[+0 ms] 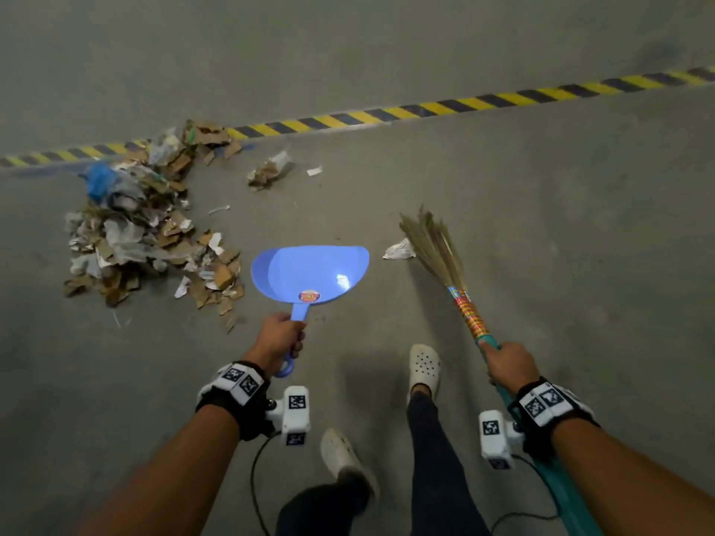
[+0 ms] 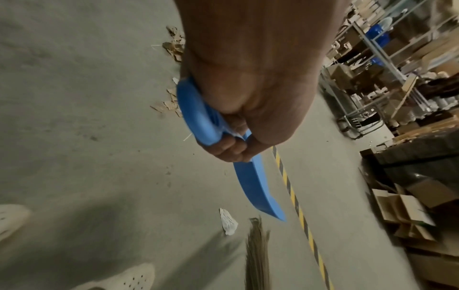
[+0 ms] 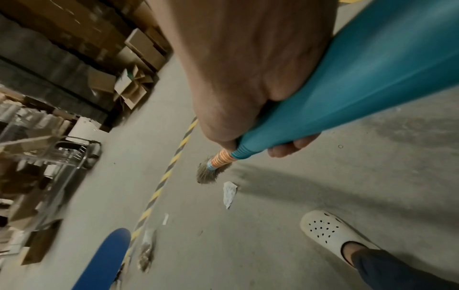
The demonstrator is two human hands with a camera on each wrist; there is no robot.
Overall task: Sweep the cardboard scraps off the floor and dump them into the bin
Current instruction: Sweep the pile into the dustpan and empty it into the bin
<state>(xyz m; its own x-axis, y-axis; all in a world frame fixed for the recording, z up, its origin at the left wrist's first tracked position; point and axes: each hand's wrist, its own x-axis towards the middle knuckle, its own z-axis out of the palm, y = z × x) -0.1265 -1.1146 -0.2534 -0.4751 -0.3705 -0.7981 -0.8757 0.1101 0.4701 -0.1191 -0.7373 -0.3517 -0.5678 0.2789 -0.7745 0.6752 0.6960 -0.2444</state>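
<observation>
Heaped at the frame's left: cardboard scraps on the floor, smaller clumps near the striped tape. At centre, left hand clenched round the empty blue dustpan; lower right, right hand gripping the broom. Best to ground the dustpan's lip beside the heap, then sweep short strokes leftward, gathering the stray paper on the way; no bin in view.

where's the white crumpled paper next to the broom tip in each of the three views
Head: white crumpled paper right of centre, just left of the broom bristles.
Left wrist: bottom centre, left of the bristles.
Right wrist: centre, below the bristles.
Shared landmark: yellow-black floor tape.
</observation>
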